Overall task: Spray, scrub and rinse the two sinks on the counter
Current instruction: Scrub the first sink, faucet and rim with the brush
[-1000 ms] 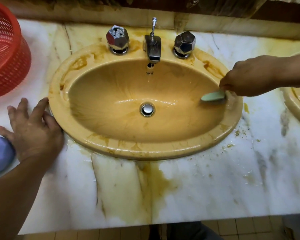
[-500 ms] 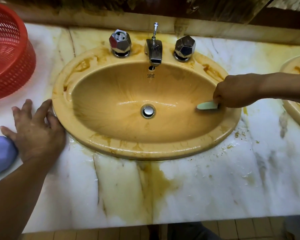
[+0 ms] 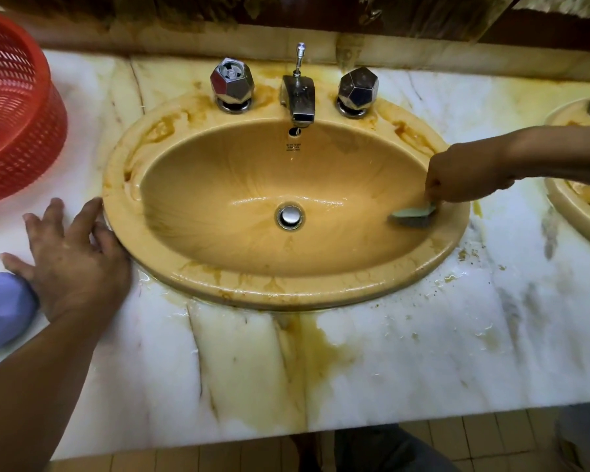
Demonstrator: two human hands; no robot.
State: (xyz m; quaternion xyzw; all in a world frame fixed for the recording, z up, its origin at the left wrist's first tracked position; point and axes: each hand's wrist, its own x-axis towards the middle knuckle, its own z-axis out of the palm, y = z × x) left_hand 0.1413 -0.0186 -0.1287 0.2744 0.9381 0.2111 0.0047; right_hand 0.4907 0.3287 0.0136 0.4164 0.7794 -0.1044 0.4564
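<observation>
A red basket (image 3: 14, 114) stands left on the counter (image 3: 423, 352), and a purple object (image 3: 0, 308) lies just beside the left hand (image 3: 72, 264), which rests flat, fingers spread, against the near sink (image 3: 286, 294) rim. 2 sinks show, the second sink (image 3: 569, 216) at right; 2 knobs (image 3: 232, 81) flank 1 spout (image 3: 298, 97). The right hand (image 3: 467, 172) grips a green scrubber (image 3: 413, 214) on the near sink's right inner wall.

Only one bit of text: a small dark printed mark (image 3: 293, 147), three short lines, on the sink's (image 3: 218, 185) inner back wall just below the overflow hole (image 3: 294, 132). Too small and blurred to read. No other labels.
</observation>
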